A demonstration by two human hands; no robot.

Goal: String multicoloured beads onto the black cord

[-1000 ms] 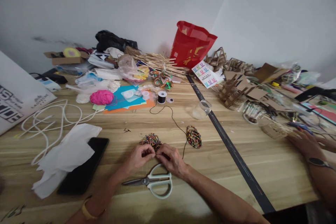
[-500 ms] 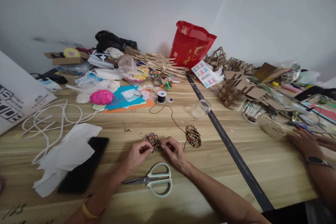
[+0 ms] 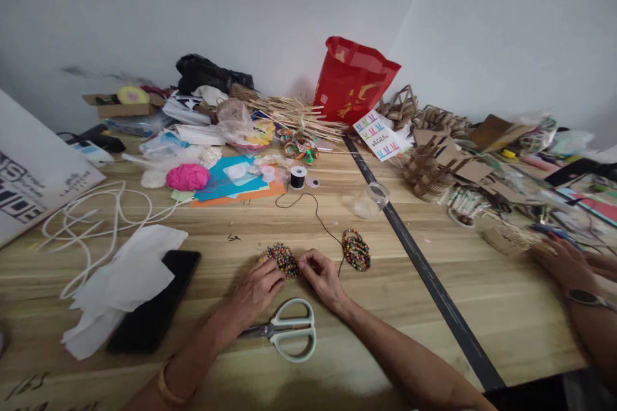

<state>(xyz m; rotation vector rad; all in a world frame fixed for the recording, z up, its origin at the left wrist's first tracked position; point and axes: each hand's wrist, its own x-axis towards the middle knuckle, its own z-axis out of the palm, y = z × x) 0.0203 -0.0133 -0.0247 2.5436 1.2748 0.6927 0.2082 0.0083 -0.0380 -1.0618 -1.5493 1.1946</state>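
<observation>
Both hands have slid forward off the scissors (image 3: 289,331) toward the pile of coloured beads (image 3: 281,257), which lies near the middle of the worktop (image 3: 434,340), a little toward its near edge, loose and within easy reach of both. Left hand (image 3: 255,292) rests palm down with fingers curled at the pile's near side, seemingly picking, though whether it grips a bead cannot be told. Right hand (image 3: 324,276) pinches at the pile's right edge, just beside the black thread (image 3: 318,218), wrist low on the wood.
</observation>
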